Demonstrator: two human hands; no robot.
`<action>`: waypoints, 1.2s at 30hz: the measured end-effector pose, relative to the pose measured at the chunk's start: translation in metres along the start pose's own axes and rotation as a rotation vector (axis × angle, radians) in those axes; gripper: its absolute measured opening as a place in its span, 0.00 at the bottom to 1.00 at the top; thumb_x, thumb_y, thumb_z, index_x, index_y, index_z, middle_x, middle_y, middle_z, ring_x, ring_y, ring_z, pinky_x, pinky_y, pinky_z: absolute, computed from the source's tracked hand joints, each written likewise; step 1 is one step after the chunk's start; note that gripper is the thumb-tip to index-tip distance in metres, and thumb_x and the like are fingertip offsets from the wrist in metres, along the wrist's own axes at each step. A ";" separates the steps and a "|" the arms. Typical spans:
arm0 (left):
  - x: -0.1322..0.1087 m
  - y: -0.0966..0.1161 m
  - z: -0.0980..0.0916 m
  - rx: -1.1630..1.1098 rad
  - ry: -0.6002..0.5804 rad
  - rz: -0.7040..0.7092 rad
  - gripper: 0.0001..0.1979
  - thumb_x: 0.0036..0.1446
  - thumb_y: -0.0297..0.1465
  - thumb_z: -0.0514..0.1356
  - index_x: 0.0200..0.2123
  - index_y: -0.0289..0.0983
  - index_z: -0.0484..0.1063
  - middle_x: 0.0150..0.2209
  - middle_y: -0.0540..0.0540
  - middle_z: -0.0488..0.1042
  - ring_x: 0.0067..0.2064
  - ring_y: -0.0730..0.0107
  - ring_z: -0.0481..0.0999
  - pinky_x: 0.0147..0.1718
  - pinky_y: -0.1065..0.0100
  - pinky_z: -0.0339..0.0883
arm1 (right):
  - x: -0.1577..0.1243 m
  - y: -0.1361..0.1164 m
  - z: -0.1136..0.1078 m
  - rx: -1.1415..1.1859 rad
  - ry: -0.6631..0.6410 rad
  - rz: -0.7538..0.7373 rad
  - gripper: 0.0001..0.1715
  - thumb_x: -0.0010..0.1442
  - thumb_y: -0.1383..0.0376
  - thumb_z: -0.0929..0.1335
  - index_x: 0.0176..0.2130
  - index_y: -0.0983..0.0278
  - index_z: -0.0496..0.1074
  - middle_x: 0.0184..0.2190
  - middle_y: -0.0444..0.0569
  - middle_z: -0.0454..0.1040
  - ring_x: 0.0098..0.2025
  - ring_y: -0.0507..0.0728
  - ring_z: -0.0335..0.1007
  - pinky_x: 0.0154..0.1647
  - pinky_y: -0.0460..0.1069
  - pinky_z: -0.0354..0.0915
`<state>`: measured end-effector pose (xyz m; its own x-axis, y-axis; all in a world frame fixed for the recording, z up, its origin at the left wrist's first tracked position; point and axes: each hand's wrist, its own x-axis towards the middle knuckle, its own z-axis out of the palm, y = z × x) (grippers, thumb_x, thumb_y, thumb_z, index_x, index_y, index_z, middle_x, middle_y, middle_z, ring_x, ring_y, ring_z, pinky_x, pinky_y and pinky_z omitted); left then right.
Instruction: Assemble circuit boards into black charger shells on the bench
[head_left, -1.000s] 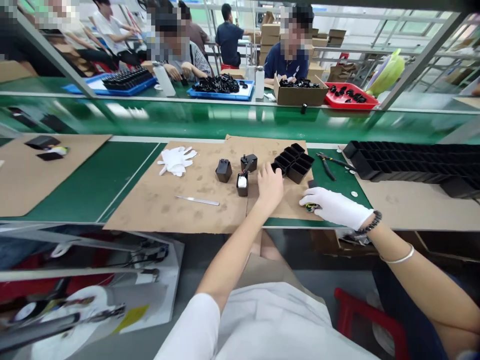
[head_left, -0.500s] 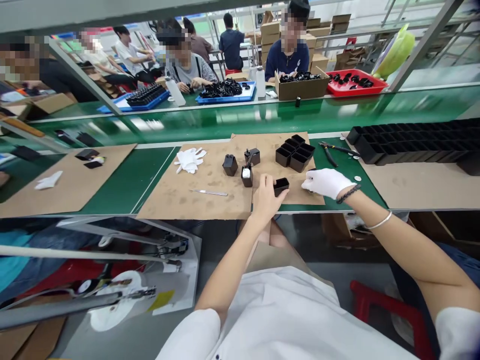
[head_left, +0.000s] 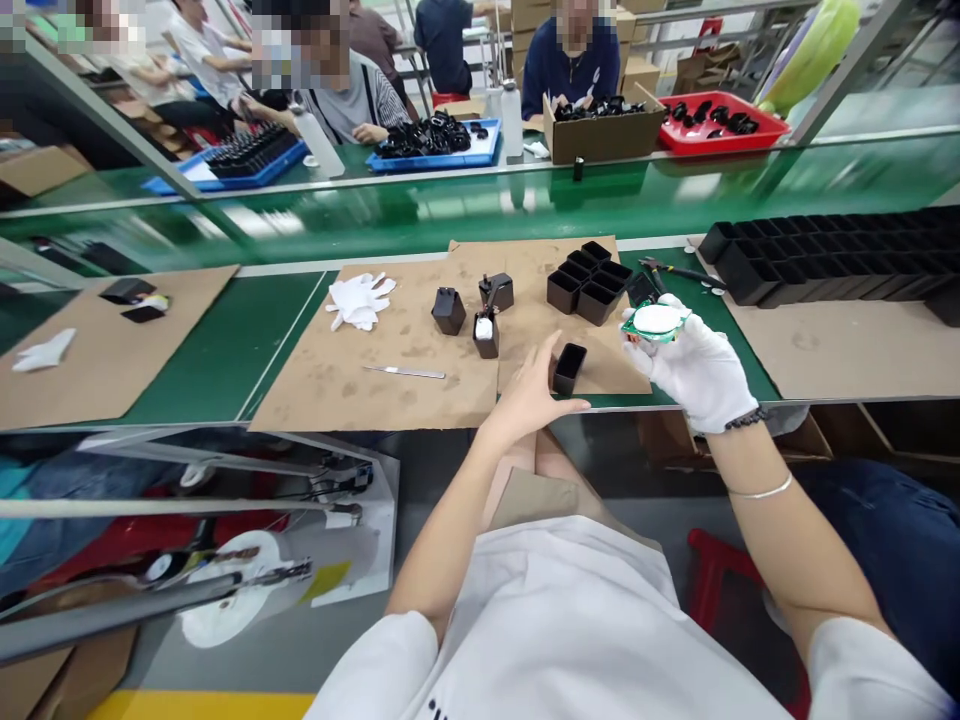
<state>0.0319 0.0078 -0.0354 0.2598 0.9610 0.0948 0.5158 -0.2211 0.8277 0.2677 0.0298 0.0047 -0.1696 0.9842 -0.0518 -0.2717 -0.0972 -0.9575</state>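
My gloved right hand [head_left: 701, 375] grips a green circuit board [head_left: 656, 322] with a white oval pad on its top face, raised above the bench edge. My bare left hand [head_left: 531, 392] has thumb and fingers spread around the left side of a black open-topped box [head_left: 570, 368]; whether they touch cannot be made out. Left of it, a black housing with a white part inside [head_left: 486, 335] stands upright, close to two more black housings [head_left: 448, 310] [head_left: 498, 291]. Behind my hands sits a cluster of open black boxes [head_left: 589, 283].
Cutting pliers [head_left: 679, 270] lie behind my right hand. Long rows of black boxes [head_left: 832, 255] stand at right. White gloves [head_left: 360, 300] and tweezers [head_left: 405, 372] lie on the cardboard [head_left: 322, 390]. Across the bench, co-workers sit behind a blue tray [head_left: 480, 155] and a red tray [head_left: 690, 145].
My right hand has lifted and turned, bringing the circuit board into plain view. My left fingers have opened from the black box, which now sits turned on the cardboard.
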 end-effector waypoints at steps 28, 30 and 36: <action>0.033 -0.012 0.010 -0.026 0.112 -0.004 0.58 0.41 0.35 0.78 0.71 0.45 0.50 0.55 0.40 0.72 0.55 0.51 0.76 0.54 0.53 0.71 | -0.044 0.070 0.007 0.391 0.157 -0.143 0.17 0.59 0.49 0.72 0.48 0.45 0.71 0.51 0.42 0.80 0.55 0.60 0.78 0.58 0.65 0.73; 0.042 -0.016 0.005 -0.144 -0.001 0.039 0.54 0.41 0.34 0.78 0.69 0.44 0.55 0.62 0.38 0.68 0.62 0.48 0.71 0.61 0.50 0.67 | -0.039 0.066 0.012 0.376 0.176 -0.165 0.19 0.56 0.50 0.75 0.46 0.47 0.71 0.49 0.42 0.80 0.53 0.60 0.79 0.55 0.63 0.75; 0.035 0.010 0.001 -0.323 -0.056 0.076 0.31 0.43 0.30 0.75 0.52 0.37 0.72 0.55 0.41 0.77 0.59 0.51 0.75 0.62 0.52 0.67 | -0.028 0.045 0.030 0.056 0.313 -0.591 0.26 0.46 0.59 0.82 0.44 0.53 0.76 0.41 0.42 0.77 0.47 0.59 0.80 0.63 0.62 0.70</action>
<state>0.0468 0.0388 -0.0245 0.3364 0.9313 0.1399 0.2104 -0.2191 0.9527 0.2321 -0.0069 -0.0284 0.3033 0.8701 0.3884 -0.2849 0.4718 -0.8344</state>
